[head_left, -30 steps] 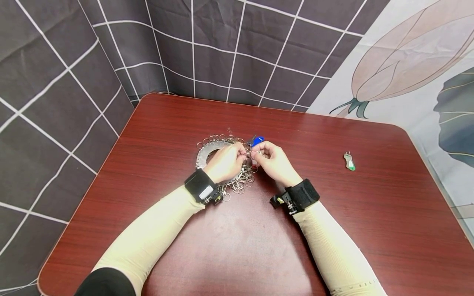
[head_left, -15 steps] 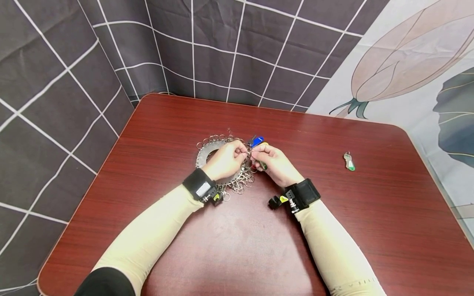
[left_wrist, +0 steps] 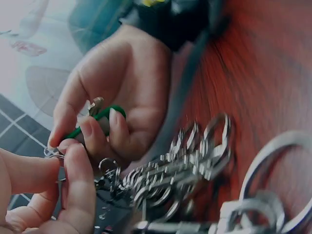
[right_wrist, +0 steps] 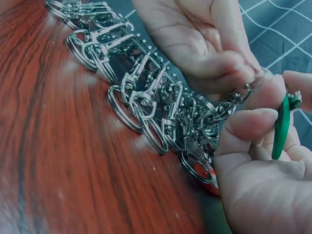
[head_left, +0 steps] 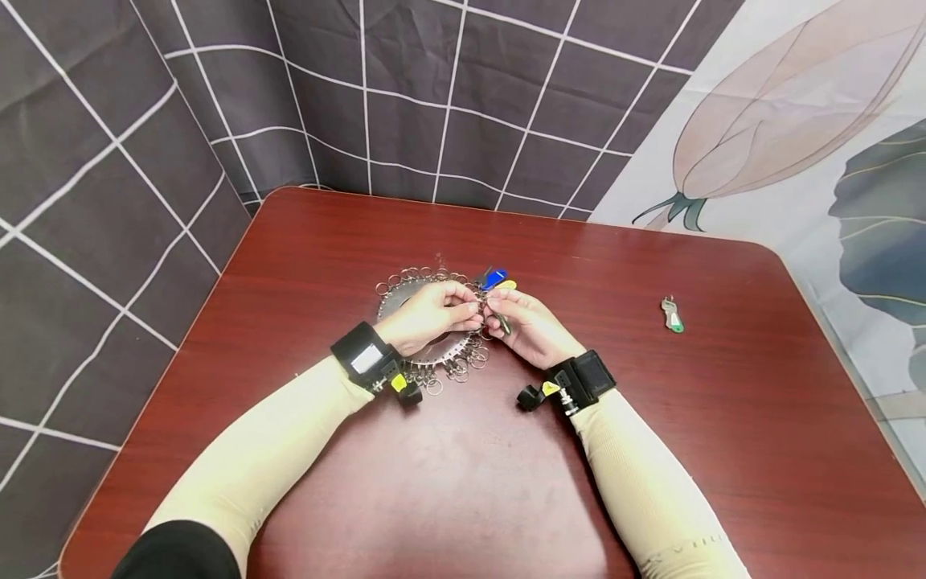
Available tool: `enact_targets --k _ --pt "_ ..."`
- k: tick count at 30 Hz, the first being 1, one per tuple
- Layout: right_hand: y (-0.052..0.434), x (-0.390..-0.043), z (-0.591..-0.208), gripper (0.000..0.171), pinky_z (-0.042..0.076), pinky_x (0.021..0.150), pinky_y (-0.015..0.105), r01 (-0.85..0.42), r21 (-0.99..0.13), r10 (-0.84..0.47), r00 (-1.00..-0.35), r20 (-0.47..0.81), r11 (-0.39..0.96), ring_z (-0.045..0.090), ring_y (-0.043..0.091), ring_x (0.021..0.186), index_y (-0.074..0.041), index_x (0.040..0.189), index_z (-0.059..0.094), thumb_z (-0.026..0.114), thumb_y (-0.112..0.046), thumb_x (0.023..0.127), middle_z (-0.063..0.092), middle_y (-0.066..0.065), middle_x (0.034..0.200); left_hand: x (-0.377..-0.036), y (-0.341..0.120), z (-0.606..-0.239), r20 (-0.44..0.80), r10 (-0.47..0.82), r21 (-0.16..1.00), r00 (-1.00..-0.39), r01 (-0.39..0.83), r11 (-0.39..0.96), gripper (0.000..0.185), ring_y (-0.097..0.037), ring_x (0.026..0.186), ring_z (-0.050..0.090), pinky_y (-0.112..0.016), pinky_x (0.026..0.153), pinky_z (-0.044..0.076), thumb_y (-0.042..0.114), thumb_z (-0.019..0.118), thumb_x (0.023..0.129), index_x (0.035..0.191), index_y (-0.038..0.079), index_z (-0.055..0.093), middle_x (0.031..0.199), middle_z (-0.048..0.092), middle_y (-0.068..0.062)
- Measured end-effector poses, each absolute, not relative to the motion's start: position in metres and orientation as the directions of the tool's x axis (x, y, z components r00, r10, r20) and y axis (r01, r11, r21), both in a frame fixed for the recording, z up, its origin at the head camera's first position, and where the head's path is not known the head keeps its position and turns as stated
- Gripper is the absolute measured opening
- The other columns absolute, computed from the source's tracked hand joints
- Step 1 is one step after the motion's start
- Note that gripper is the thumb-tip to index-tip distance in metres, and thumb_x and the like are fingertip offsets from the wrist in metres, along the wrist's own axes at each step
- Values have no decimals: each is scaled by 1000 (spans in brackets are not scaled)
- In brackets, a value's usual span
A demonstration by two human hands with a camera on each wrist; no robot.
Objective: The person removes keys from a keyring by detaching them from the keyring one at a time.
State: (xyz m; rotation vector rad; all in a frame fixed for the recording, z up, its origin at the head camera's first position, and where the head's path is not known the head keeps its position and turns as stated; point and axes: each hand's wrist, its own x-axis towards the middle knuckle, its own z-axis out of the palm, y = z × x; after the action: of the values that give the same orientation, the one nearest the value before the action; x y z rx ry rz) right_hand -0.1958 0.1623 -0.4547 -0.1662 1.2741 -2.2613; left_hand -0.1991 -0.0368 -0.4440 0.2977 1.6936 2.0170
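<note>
A: Dark fabric (head_left: 412, 129) with white lines hangs behind a reddish bench (head_left: 434, 498). What does the head view give us?

B: Left hand (head_left: 432, 318) and right hand (head_left: 535, 328) meet at the right rim of a round metal plate (head_left: 395, 298). A green tag (head_left: 502, 323) is in the right one. Just beyond is a blue tag (head_left: 495, 279); well off to the right lies another key tag (head_left: 672, 316).

A: Room to move?

B: Plenty, I'd judge: the bench edges stand well apart from both hands.

A: And the left wrist view?

B: Left fingers pinch a thin ring (left_wrist: 57, 156); right fingers curl round the green tag.

A: How will it handle?

B: Light, stiff, probably smooth enough to slip. I'd take its flat body, and the ring by its wire.

A: Right wrist view?

B: The tag shows edge-on in the right fingers, near crowded metal clips (right_wrist: 145, 97) that could snag.
</note>
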Motion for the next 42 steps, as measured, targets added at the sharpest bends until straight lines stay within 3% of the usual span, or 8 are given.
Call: enact_targets --k 3,13,19,24,32,34,42 --pt "161 -195 -455 13 43 65 21 411 -803 -533 -834 -140 -432 54 12 71 -8 95 60 48 -4 100 61 3 86 -197 -40 -447 -147 510 937 -848 -284 -202 15 -18 85 68 -33 86 52 -5 53 96 110 -9 50 100 63 -19" --pt "163 -195 -455 13 42 64 22 404 -791 -545 -832 -108 -459 52 12 69 -7 96 60 48 -3 100 62 4 86 -193 -44 -440 -178 549 883 -817 -378 -277 27 -19 96 66 -33 95 46 -6 47 98 123 -14 44 109 62 -21" --pt "163 -195 -455 20 41 63 21 392 -797 -540 -836 -100 -460 51 11 68 -8 96 60 41 -1 101 62 3 87 -190 -43 -438 -182 535 894 -825 -365 -259 26 -19 99 65 -32 95 46 -4 45 99 123 -14 44 114 61 -26" --pt "163 -194 -456 23 42 64 20 376 -803 -550 -832 -73 -462 52 11 68 -8 96 60 40 0 102 62 3 85 -189 -42 -438 -188 513 894 -837 -363 -264 23 -18 95 66 -32 94 47 -3 45 99 120 -14 47 107 63 -20" --pt "164 -194 -457 2 40 61 20 365 -802 -540 -839 -64 -473 49 12 66 -6 94 57 59 -6 95 58 3 79 -188 -39 -441 -133 481 933 -866 -274 -235 21 -19 87 67 -33 89 51 -6 47 98 117 -13 49 101 61 -19" --pt "163 -194 -456 8 40 61 20 366 -800 -539 -840 -64 -475 48 12 66 -6 93 55 63 -8 93 57 3 79 -188 -39 -441 -133 470 936 -872 -267 -229 22 -20 86 67 -33 88 51 -6 48 97 119 -13 49 100 61 -20" --pt "163 -193 -458 5 40 60 19 361 -811 -531 -844 -75 -461 48 11 66 -6 92 56 59 -9 96 58 3 79 -184 -39 -443 -168 451 934 -877 -288 -213 26 -19 90 66 -32 89 50 -6 48 97 122 -12 47 104 62 -23"
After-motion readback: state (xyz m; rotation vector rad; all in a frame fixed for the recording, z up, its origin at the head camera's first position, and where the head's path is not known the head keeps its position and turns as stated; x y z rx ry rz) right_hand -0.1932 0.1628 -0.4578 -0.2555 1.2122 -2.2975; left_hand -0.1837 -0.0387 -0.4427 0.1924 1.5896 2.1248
